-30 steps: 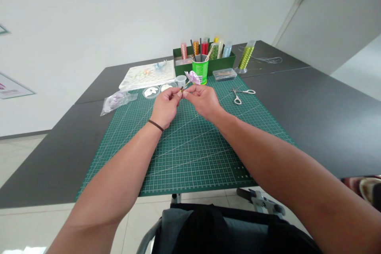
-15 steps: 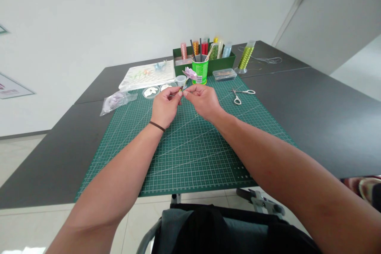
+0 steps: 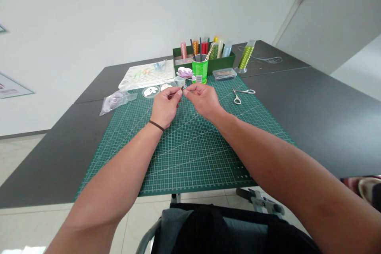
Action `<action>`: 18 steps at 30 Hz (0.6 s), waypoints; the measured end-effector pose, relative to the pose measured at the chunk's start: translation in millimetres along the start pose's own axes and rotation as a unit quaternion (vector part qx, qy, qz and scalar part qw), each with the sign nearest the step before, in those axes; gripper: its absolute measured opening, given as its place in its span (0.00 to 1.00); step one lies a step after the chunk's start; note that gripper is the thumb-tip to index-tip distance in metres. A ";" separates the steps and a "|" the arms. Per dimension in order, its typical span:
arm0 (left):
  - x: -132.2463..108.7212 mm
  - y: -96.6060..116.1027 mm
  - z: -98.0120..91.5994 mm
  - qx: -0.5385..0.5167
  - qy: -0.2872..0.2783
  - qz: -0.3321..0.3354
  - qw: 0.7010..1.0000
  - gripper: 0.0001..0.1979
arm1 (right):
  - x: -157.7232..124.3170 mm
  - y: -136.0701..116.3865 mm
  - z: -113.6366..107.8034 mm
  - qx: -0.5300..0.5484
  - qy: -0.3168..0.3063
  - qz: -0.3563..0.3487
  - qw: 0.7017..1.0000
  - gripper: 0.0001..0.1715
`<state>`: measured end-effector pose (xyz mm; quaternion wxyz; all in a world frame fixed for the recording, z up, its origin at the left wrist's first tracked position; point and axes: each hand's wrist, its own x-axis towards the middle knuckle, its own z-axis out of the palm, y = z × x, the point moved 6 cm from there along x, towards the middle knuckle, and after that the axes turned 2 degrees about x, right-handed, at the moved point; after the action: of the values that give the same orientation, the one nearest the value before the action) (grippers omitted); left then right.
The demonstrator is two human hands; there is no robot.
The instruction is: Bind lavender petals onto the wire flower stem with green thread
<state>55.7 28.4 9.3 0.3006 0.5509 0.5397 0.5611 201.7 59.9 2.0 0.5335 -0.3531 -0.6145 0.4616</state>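
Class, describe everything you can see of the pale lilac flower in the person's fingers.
The pale lilac flower has thin, layered petals, fabric-like or paper-like, in a loose rounded bloom. Its slim dark stem slants down to the left hand, whose fingers pinch it; the right hand is close by. The bloom shows just left of a tall green cup.

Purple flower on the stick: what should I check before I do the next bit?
1. Thin dark stem pinched by the left hand: ok.
2. Right hand gripping that stem: cannot tell, the fingers hide it.
3. Pale purple flower clear of the bright green cup: cannot tell, they look very close.
4. White-looped metal scissors lying on the green cutting mat, away from both hands: ok.
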 end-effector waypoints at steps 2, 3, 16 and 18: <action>-1.2 1.3 1.0 0.002 -0.001 -0.007 1.000 0.04 | 0.4 1.2 0.5 0.003 -0.005 0.004 1.000 0.08; -1.7 2.1 1.7 0.002 -0.002 -0.011 1.000 0.04 | 0.5 1.6 0.7 0.004 -0.007 0.005 1.000 0.08; 2.6 -2.3 -4.1 0.035 0.027 0.009 0.999 0.04 | -8.8 -15.5 -0.1 -0.136 -0.019 -0.052 0.989 0.07; 2.2 -1.6 -5.0 0.042 0.033 0.011 0.999 0.04 | -11.9 -18.7 0.5 -0.149 -0.018 -0.057 0.987 0.07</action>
<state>50.1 29.4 9.4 0.2534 0.5500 0.5663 0.5591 204.5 42.7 15.8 0.4895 -0.3843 -0.7050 0.3401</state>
